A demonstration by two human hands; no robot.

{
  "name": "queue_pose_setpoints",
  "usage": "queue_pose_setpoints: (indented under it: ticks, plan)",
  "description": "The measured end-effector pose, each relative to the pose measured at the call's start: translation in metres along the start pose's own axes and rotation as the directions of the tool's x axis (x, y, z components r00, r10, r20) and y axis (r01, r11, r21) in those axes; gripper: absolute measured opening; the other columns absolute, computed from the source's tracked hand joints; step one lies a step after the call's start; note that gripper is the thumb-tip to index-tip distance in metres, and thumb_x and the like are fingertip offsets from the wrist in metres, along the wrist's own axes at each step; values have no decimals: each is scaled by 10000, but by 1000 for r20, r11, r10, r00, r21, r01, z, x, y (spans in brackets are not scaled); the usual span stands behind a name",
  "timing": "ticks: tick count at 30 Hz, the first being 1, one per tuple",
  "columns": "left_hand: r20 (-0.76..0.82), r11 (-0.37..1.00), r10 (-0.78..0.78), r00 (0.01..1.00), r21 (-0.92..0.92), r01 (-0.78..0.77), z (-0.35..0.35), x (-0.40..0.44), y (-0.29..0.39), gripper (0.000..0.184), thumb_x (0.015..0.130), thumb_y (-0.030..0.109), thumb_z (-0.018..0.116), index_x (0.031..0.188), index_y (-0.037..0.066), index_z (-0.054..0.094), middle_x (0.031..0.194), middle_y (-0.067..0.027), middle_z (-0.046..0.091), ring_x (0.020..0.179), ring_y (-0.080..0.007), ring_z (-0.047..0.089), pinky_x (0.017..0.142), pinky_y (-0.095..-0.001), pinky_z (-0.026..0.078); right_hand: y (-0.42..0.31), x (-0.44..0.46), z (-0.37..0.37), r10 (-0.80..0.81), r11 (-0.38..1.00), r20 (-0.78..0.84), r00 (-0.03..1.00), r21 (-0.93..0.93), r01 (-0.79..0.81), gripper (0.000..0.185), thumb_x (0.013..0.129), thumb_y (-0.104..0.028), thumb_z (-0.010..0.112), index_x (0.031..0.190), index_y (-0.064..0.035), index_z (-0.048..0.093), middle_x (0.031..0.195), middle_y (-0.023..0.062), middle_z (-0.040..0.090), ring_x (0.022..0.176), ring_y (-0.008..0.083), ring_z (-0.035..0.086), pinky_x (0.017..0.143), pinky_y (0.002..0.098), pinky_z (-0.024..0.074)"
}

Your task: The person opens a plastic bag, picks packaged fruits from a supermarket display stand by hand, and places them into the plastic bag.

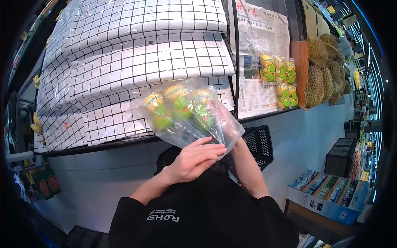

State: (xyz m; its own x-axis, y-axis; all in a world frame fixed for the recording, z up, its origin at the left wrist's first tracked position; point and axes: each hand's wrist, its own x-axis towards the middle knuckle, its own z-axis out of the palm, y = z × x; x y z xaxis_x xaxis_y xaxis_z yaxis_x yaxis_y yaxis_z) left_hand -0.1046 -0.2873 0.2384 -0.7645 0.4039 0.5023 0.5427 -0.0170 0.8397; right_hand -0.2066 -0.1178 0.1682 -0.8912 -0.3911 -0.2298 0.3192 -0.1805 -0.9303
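Observation:
A clear plastic bag (182, 131) hangs in front of me, just over the stand's front edge. Inside show three round yellow fruits (178, 99) in printed "Fresh Fruit" wrappers with green cartoon figures. My left hand (194, 160) grips the near end of the bag, its fingers laid together across the plastic. On the bag's right side is my right hand (228, 124), closed on it; its fingers are partly blurred by the plastic. Several similar wrapped fruits (282, 74) sit on newspaper to the right.
A white, black-checked cloth (144, 53) covers the stepped stand at left. Newspaper (252, 99) lines the neighbouring section. Durians (316, 89) are stacked farther right. A black basket (260, 144) stands below the edge, and a box of packaged goods (326, 194) at lower right.

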Motion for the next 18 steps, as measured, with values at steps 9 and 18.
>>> queue_pose_setpoints:
  ticks: [9, 18]
  plan:
    - [108, 978, -143, 984, -140, 158, -5, 18, -16, 55, 936, 58, 501, 949, 47, 554, 1255, -157, 601, 1098, -318, 586, 1041, -451, 369, -15, 5, 4, 346, 834, 95, 933, 424, -353, 373, 984, -239, 507, 1280, -12, 515, 1158, 91, 613, 978, 140, 622, 786, 265, 522]
    - [97, 892, -129, 987, 445, 72, -10, 44, -14, 638, 789, 429, 710, 1241, 19, 524, 1342, -193, 509, 1259, -355, 466, 1085, -535, 280, 7, -10, 14, 267, 863, 118, 956, 412, -292, 369, 980, -239, 515, 1271, -12, 525, 1145, 87, 619, 957, 139, 622, 770, 269, 523]
